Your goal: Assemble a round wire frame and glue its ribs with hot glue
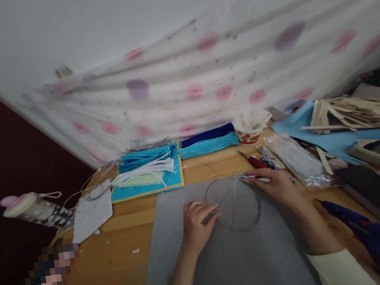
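A thin round wire hoop (242,229) with fine wires across it lies over the grey mat (174,238). At the hoop's left side, my left hand (197,223) is closed on a small bundle of dark wire (208,217), and one strand runs from it across the hoop toward the upper right. My right hand (274,185) pinches at the hoop's upper right edge, where several thin wires meet. These wires are too fine to tell apart at the fingertips.
Blue and white pipe cleaners (144,167) lie at the back left, beside a paper cup (248,135). Red-handled pliers (257,161) and a plastic bag (299,161) are behind my right hand. A blue glue gun (362,227) lies right; a bottle (38,211) stands left.
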A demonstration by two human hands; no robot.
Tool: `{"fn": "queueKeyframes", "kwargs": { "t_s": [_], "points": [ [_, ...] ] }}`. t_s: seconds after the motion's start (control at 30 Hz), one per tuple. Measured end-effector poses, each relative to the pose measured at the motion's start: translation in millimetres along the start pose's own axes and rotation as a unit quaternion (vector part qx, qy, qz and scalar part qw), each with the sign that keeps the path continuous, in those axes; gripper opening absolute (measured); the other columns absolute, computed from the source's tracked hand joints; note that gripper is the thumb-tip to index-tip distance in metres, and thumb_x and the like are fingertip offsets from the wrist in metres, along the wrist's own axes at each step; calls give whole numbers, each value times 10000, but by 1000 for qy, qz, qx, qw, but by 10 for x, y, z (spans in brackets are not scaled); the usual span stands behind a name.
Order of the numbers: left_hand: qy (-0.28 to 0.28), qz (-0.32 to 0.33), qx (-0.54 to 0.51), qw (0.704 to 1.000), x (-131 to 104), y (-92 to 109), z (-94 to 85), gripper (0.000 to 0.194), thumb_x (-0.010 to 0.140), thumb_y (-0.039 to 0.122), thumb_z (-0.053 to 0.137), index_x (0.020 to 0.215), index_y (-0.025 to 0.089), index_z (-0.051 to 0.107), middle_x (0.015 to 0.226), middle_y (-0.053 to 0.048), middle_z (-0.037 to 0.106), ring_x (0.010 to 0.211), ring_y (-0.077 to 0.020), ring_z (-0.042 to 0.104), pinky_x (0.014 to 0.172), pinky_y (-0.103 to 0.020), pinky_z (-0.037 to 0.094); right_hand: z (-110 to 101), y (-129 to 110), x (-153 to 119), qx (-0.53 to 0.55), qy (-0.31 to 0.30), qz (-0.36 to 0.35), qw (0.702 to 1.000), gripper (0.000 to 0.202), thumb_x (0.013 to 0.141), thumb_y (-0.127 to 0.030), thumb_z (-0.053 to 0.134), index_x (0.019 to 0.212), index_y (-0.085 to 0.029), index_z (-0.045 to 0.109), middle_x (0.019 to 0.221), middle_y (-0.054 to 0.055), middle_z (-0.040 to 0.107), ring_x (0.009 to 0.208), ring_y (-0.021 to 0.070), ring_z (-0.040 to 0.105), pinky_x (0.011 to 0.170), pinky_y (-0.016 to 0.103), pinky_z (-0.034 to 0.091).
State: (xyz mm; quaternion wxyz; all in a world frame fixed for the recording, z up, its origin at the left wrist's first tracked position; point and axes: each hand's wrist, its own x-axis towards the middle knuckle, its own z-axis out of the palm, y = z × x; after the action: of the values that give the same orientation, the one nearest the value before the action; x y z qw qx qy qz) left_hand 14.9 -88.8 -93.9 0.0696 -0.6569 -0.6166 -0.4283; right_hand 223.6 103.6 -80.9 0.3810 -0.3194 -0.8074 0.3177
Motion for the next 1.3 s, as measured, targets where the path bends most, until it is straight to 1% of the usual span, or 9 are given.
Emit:
{"fn": "queueKeyframes", "kwargs": {
  "t_s": [0.17, 0.4, 0.63, 0.73, 0.8, 0.87, 0.97, 1.03, 1.3],
  "points": [
    [-1, -5, 8, 1000, 10, 0, 25, 100, 788, 136, 768, 785, 232, 738, 696, 22, 741, 693, -167, 664, 854, -401, 454, 7, 15, 10, -22, 1, 4, 1000, 262, 815, -433, 631, 850, -239, 804, 844, 75, 785, 778, 275, 739, 778, 420, 589],
    [-11, -15, 8, 1000, 28, -2, 30, 98, 774, 150, 783, 751, 233, 736, 670, 28, 733, 666, -166, 661, 864, -416, 451, 9, 30, 14, -18, -6, 22, 1000, 244, 800, -421, 647, 840, -240, 806, 855, 77, 786, 800, 285, 741, 784, 421, 587],
    [-12, -8, 17, 1000, 11, -3, 26, 100, 821, 166, 733, 752, 238, 734, 661, 26, 726, 661, -162, 654, 873, -413, 460, 4, 38, 8, -6, -19, 29, 999, 269, 808, -443, 644, 843, -231, 807, 865, 79, 787, 808, 285, 745, 796, 419, 589],
    [1, 12, 22, 1000, -2, 5, 13, 71, 845, 207, 710, 885, 255, 742, 740, 3, 752, 727, -180, 669, 895, -420, 465, -3, 32, 0, 8, -6, 17, 1000, 310, 800, -468, 671, 930, -218, 801, 936, 92, 784, 866, 290, 740, 829, 430, 584],
    [6, 16, 29, 999, -2, 21, 0, 185, 850, 248, 707, 1034, 259, 722, 834, -25, 769, 794, -198, 675, 899, -424, 466, 1, 19, -2, 18, 18, -3, 1000, 355, 790, -488, 690, 994, -215, 789, 999, 101, 776, 915, 292, 732, 857, 441, 578],
    [11, 17, 36, 999, 6, 41, -10, 220, 860, 247, 694, 1080, 257, 701, 872, -32, 773, 814, -203, 672, 902, -426, 456, 14, 1, 2, 22, 31, -22, 999, 352, 794, -498, 691, 986, -220, 791, 1004, 102, 775, 931, 291, 728, 866, 447, 575],
    [24, 31, 41, 998, 22, 58, -9, 109, 875, 179, 663, 938, 253, 712, 773, 11, 758, 759, -185, 661, 919, -431, 420, 37, -22, 11, 20, 25, -30, 999, 299, 819, -487, 668, 889, -231, 806, 933, 98, 783, 886, 283, 738, 838, 437, 585],
    [24, 33, 42, 998, 29, 58, -1, 98, 883, 162, 651, 861, 241, 705, 717, 29, 736, 739, -176, 654, 928, -431, 401, 46, -28, 14, 17, 18, -22, 999, 274, 827, -469, 663, 862, -238, 807, 903, 89, 786, 850, 278, 745, 813, 425, 593],
    [12, 22, 39, 999, 35, 49, -2, 117, 906, 179, 627, 819, 227, 689, 697, 31, 718, 717, -165, 640, 928, -419, 394, 19, -56, 2, 21, -7, 11, 1000, 228, 827, -410, 671, 882, -236, 806, 912, 76, 787, 841, 278, 751, 808, 404, 598]
  ]
}}
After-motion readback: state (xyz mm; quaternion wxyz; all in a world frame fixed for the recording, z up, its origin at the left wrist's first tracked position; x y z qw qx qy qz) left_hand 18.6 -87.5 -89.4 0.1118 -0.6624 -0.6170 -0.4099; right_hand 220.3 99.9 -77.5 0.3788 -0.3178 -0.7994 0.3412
